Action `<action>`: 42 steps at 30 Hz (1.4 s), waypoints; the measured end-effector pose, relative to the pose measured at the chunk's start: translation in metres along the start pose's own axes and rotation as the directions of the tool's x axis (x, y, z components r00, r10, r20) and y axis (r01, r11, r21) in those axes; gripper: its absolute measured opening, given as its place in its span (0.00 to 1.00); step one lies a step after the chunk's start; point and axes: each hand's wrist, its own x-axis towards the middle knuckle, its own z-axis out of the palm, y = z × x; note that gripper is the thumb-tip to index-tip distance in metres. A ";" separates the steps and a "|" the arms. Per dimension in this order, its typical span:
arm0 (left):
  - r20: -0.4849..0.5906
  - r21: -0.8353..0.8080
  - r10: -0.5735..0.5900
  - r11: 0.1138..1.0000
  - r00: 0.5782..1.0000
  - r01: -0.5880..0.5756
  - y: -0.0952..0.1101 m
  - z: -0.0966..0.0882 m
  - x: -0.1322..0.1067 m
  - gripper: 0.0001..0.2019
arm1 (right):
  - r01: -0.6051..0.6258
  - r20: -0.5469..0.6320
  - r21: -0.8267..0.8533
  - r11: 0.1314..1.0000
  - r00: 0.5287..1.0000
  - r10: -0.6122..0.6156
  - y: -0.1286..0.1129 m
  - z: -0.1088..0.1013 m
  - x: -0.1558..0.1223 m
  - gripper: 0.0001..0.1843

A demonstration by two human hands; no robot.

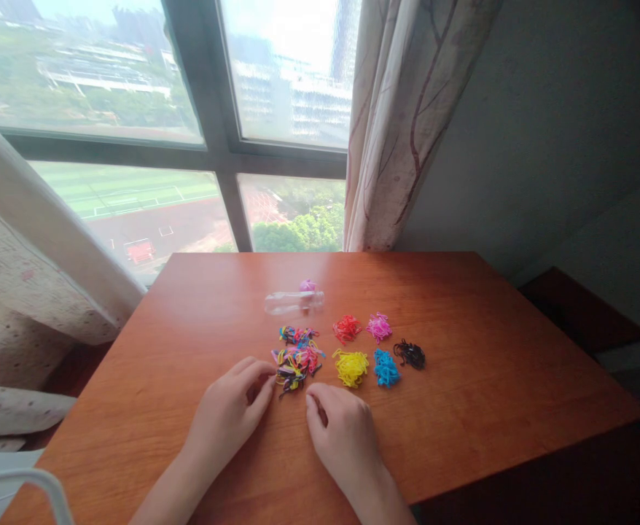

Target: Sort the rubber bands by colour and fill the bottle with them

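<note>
A mixed pile of small coloured elastic bands (297,356) lies in the middle of the wooden table (462,408). To its right sit sorted heaps: red (347,328), pink (379,326), yellow (351,367), blue (386,368) and black (410,354). My left hand (231,414) rests on the table, fingers curled, its fingertips touching the near left edge of the mixed pile. Just below the pile is my right hand (342,430), fingers curled down onto the wood. What the fingertips hold, if anything, is hidden.
A clear plastic bottle (294,301) lies on its side behind the piles, with a pink cap (307,285) beside it. Window and curtains stand beyond the far edge. A white chair back (25,485) shows at lower left. A dark side surface (582,306) sits to the right.
</note>
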 end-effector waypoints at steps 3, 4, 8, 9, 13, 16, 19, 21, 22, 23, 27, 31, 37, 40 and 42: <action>0.017 -0.002 0.006 1.000 1.000 -0.006 0.000 0.001 -0.001 0.09 | 0.011 0.002 -0.015 1.000 1.000 -0.011 0.001 0.003 -0.002 0.12; 0.029 0.000 0.008 1.000 1.000 -0.008 0.000 0.001 -0.002 0.09 | 0.015 0.001 -0.016 1.000 1.000 -0.015 0.002 0.003 -0.003 0.12; 0.049 0.012 -0.003 1.000 0.999 0.002 0.000 0.001 -0.003 0.08 | 0.022 0.005 -0.008 1.000 1.000 -0.022 0.003 0.003 -0.003 0.11; 0.047 0.014 -0.009 1.000 0.999 0.008 0.000 0.002 -0.003 0.08 | 0.021 0.007 -0.002 1.000 1.000 -0.021 0.003 0.003 -0.003 0.11; 0.065 0.030 -0.029 0.999 0.997 0.027 -0.002 0.004 -0.003 0.08 | 0.009 0.021 0.019 1.000 1.000 -0.010 0.002 0.002 -0.003 0.11; 0.080 0.044 -0.029 0.999 0.996 0.026 -0.003 0.005 -0.003 0.08 | 0.000 0.030 0.036 0.999 1.000 -0.001 0.002 0.002 -0.003 0.11; 0.074 0.035 -0.022 0.999 0.997 0.019 -0.003 0.005 -0.003 0.08 | -0.007 0.033 0.050 0.999 0.999 0.006 0.002 0.002 -0.003 0.11; 0.065 0.009 -0.019 1.000 0.998 0.018 -0.002 0.004 -0.002 0.08 | -0.011 0.035 0.055 0.998 0.999 0.009 0.003 0.003 -0.003 0.11; 0.057 -0.009 -0.017 1.000 0.998 0.018 -0.002 0.004 -0.002 0.08 | -0.012 0.036 0.057 0.998 0.999 0.010 0.003 0.003 -0.003 0.11; 0.045 -0.029 -0.015 0.999 0.999 0.016 -0.002 0.003 -0.001 0.08 | -0.013 0.037 0.058 0.998 0.999 0.011 0.003 0.003 -0.003 0.11; -0.024 -0.119 -0.019 0.993 1.000 0.016 0.002 -0.001 0.000 0.09 | -0.012 0.030 0.066 0.998 1.000 0.010 0.004 0.004 -0.003 0.11; -0.038 -0.190 -0.017 0.982 0.999 0.009 0.007 -0.003 0.001 0.09 | -0.002 0.003 0.096 0.995 1.000 0.002 0.004 0.004 -0.003 0.10; -0.021 -0.214 0.028 0.976 0.999 -0.032 0.008 -0.002 0.000 0.08 | -0.014 -0.015 0.150 0.989 1.000 0.016 0.006 0.004 -0.002 0.11; -0.022 -0.212 0.044 0.976 0.999 -0.048 0.008 -0.001 0.000 0.08 | -0.006 -0.018 0.152 0.988 1.000 0.009 0.006 0.004 -0.003 0.12; -0.020 -0.210 0.044 0.976 0.999 -0.048 0.008 0.000 0.001 0.08 | 0.001 -0.015 0.150 0.989 1.000 0.001 0.005 0.003 -0.003 0.12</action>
